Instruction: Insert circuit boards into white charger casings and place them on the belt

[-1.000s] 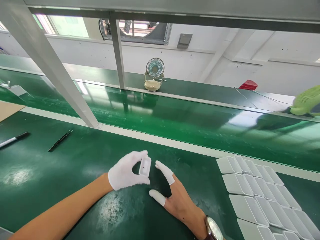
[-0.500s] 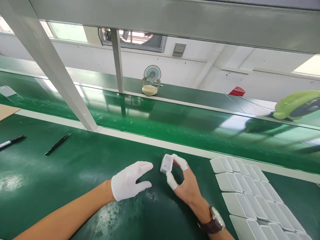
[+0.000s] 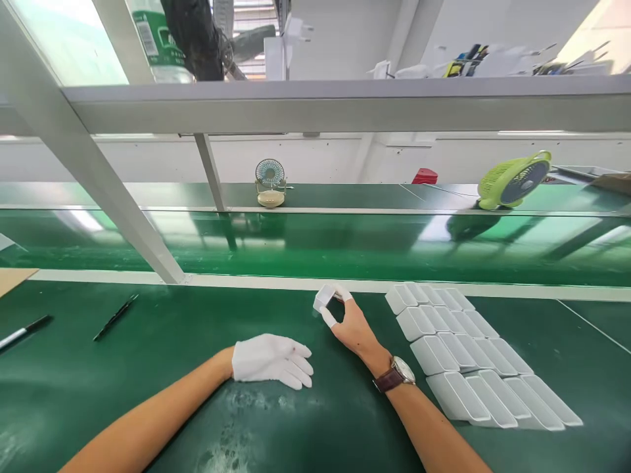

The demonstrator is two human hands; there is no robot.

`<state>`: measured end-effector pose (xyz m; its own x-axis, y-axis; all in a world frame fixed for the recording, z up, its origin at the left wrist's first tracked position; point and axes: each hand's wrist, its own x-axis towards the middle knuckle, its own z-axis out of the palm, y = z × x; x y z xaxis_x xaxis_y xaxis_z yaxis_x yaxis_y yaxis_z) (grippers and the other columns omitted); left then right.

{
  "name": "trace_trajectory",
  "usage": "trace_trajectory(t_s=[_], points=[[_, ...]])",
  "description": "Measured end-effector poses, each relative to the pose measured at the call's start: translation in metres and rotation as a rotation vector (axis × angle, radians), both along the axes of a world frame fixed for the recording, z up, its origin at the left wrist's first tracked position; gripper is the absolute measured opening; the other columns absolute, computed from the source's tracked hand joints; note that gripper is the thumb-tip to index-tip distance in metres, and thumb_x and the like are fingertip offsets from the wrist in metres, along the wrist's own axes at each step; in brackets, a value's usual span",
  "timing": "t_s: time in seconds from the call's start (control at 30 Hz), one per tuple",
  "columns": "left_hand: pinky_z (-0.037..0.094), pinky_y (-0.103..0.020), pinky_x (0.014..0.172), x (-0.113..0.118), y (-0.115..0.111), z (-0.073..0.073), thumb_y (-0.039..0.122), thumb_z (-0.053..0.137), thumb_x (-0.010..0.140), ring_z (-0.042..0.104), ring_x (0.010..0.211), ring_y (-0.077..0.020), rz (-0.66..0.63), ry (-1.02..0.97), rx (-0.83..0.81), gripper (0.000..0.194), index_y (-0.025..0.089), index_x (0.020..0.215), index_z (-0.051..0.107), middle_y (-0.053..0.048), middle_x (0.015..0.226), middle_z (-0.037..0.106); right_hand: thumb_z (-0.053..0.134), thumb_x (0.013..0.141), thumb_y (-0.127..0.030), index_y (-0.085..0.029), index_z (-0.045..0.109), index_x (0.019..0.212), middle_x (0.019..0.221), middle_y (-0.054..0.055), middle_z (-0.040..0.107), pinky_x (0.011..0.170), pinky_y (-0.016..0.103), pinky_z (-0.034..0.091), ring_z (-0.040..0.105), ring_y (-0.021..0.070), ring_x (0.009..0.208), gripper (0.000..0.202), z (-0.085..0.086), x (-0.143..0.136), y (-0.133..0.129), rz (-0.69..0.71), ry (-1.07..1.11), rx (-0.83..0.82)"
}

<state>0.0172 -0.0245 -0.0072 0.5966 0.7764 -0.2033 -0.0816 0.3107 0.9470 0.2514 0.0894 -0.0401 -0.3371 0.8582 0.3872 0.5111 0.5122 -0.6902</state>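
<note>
My right hand (image 3: 348,318), with white covers on thumb and finger and a watch (image 3: 403,370) at the wrist, pinches a small white plastic box (image 3: 324,297) by its side. The box is just above or on the green table (image 3: 197,335), near the pale edge strip; I cannot tell if it touches. My left hand (image 3: 273,360), in a white glove, rests palm down with its fingers stretched out, holding nothing. It is nearer to me than the box and to its left. Right of my right hand, several white boxes (image 3: 434,355) lie in close rows.
A black pair of tweezers (image 3: 116,318) and a marker (image 3: 24,332) lie at the left. A slanted metal post (image 3: 128,217) rises from the table edge. Beyond it runs a shiny green belt (image 3: 296,246), with a small fan (image 3: 270,177) and a green fan (image 3: 513,180) behind.
My view has tilted up and levelled, showing the shelf above. My left hand has turned palm down with its fingers out. My right hand still holds the box.
</note>
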Motion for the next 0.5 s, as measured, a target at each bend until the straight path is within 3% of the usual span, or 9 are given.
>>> trace_trajectory(t_s=[0.03,0.1,0.17,0.23,0.27,0.33,0.37,0.5], points=[[0.06,-0.051,0.089,-0.006,0.015,0.005,0.064,0.049,0.094,0.073,0.103,-0.0325,0.048,0.093,0.047,0.06,0.013,0.12,0.067,-0.02,0.113,0.073,0.06,0.089,-0.036,-0.017,0.041,0.145,0.128,0.016,0.062,0.104,0.05,0.051,0.063,0.0296,0.118,0.063,0.001,0.0,-0.001,0.003,0.003,-0.003],[0.06,-0.051,0.088,-0.02,0.047,0.015,0.064,0.042,0.096,0.072,0.103,-0.0327,0.282,0.323,0.223,0.061,0.013,0.114,0.069,-0.019,0.109,0.074,0.059,0.089,-0.036,-0.017,0.041,0.145,0.129,0.016,0.062,0.104,0.05,0.051,0.062,0.0299,0.119,0.062,0.003,0.001,-0.001,0.006,0.002,-0.011],[0.051,-0.05,0.105,-0.032,0.073,0.024,0.057,0.036,0.101,0.06,0.128,-0.0287,0.504,0.425,0.329,0.056,0.016,0.134,0.055,-0.018,0.133,0.063,0.058,0.09,-0.036,-0.016,0.04,0.146,0.128,0.017,0.062,0.103,0.051,0.051,0.063,0.0307,0.119,0.062,0.003,0.002,-0.001,0.007,-0.01,-0.018],[0.042,-0.048,0.114,-0.037,0.083,0.026,0.049,0.029,0.103,0.049,0.138,-0.0247,0.649,0.483,0.391,0.055,0.016,0.147,0.04,-0.018,0.148,0.05,0.056,0.09,-0.037,-0.016,0.04,0.147,0.128,0.017,0.062,0.101,0.053,0.052,0.063,0.0318,0.118,0.063,0.003,0.003,0.0,0.007,-0.025,-0.011],[0.042,-0.047,0.114,-0.037,0.079,0.025,0.047,0.03,0.103,0.051,0.136,-0.0239,0.673,0.514,0.41,0.055,0.016,0.148,0.038,-0.018,0.148,0.05,0.056,0.09,-0.038,-0.016,0.039,0.147,0.128,0.017,0.063,0.1,0.053,0.053,0.064,0.0322,0.117,0.064,0.002,0.004,0.0,0.007,-0.031,-0.003],[0.048,-0.046,0.11,-0.031,0.058,0.016,0.046,0.041,0.1,0.062,0.124,-0.0241,0.618,0.6,0.444,0.052,0.017,0.143,0.045,-0.017,0.137,0.061,0.056,0.09,-0.04,-0.017,0.037,0.148,0.128,0.017,0.063,0.098,0.052,0.054,0.065,0.032,0.115,0.065,0.001,0.004,0.0,0.013,-0.053,0.008],[0.05,-0.046,0.108,-0.027,0.042,0.01,0.046,0.047,0.098,0.064,0.12,-0.0242,0.513,0.702,0.491,0.05,0.019,0.141,0.049,-0.014,0.132,0.065,0.056,0.09,-0.04,-0.018,0.036,0.149,0.127,0.016,0.063,0.097,0.051,0.055,0.065,0.0316,0.114,0.066,0.0,0.004,0.0,0.019,-0.07,0.012],[0.035,-0.055,0.118,-0.023,-0.025,-0.011,0.047,0.063,0.09,0.039,0.144,-0.0343,0.166,1.104,0.872,0.061,0.021,0.144,0.049,-0.015,0.154,0.045,0.053,0.092,-0.038,-0.019,0.037,0.147,0.123,0.015,0.065,0.092,0.048,0.057,0.066,0.0313,0.109,0.061,0.002,0.003,-0.002,0.089,-0.137,0.09]])
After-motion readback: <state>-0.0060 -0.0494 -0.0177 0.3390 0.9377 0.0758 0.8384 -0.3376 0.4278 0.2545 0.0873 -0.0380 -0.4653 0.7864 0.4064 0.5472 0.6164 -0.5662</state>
